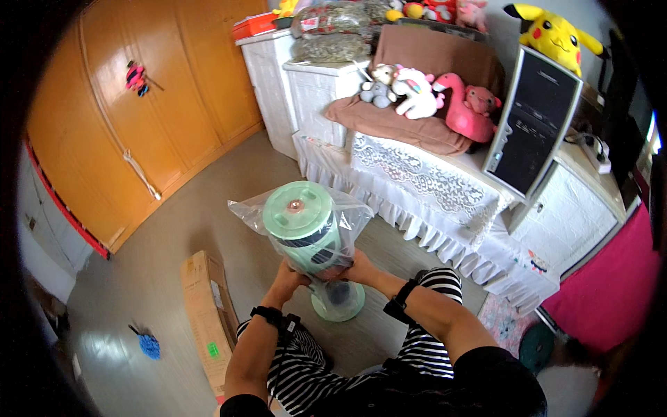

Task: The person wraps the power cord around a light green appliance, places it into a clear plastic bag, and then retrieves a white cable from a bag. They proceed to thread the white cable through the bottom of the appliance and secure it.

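Both hands raise a bagged green appliance above the floor.
Left hand [290, 274] and right hand [359, 267] grip the appliance [306, 226] at its lower end, fingers apparently wrapped around its clear plastic bag [351, 215]; a green round base [338, 300] lies beneath, a cardboard box [207, 313] to the left.

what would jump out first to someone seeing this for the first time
At the centre, the left hand and right hand grip a pale green fan-like appliance wrapped in a clear plastic bag, above its round base on the floor. Behind it, plush toys sit on a brown cushion, with a yellow one atop a computer tower. A long cardboard box lies at the lower left.
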Demonstrator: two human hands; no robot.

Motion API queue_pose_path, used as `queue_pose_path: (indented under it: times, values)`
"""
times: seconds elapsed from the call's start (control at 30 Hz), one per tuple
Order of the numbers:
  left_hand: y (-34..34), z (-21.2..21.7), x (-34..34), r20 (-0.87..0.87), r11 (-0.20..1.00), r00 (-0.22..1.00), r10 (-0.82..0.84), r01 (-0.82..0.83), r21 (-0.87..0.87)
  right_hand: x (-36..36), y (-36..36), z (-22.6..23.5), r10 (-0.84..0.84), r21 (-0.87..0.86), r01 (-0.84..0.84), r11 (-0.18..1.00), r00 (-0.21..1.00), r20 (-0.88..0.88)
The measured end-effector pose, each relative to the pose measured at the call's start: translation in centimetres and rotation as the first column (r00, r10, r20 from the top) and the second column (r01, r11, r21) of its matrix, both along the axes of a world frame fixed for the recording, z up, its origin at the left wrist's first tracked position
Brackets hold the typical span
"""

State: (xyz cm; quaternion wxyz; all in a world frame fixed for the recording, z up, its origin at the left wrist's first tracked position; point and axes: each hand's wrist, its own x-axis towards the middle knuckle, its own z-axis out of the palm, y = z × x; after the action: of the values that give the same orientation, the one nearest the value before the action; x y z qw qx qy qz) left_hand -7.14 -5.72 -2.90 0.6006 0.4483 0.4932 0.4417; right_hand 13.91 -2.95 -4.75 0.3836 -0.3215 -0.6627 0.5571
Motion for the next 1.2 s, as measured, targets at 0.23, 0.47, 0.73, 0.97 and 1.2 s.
queue_pose_path:
  times: [0.23,0.47,0.73,0.97,1.2]
  values:
    - [0.2,2.7,-2.8,-0.103,0.984,0.98,0.173,-0.167,0.062,-4.6,3.3,0.4,-0.035,0.333,0.007,0.943,0.996,0.078]
    - [2.1,1.0,-7.3,-0.084,0.963,0.964,0.253,-0.242,0.117,-9.8,6.9,-1.4,-0.029,0.274,0.004,0.962,0.996,0.087]
    - [6.5,-4.3,-8.3,0.125,0.91,0.907,0.401,-0.411,0.063,-12.7,7.0,-0.9,-0.216,0.039,0.219,0.975,0.974,-0.066]
    - [8.6,-4.1,-4.9,0.103,0.771,0.808,0.58,-0.586,0.25,-12.8,8.4,-3.9,-0.123,-0.241,0.063,0.968,0.963,-0.24]
    - [7.6,-4.7,-5.6,0.06,0.806,0.834,0.549,-0.546,0.229,-11.5,7.8,-5.0,-0.141,-0.237,0.072,0.969,0.947,-0.289]
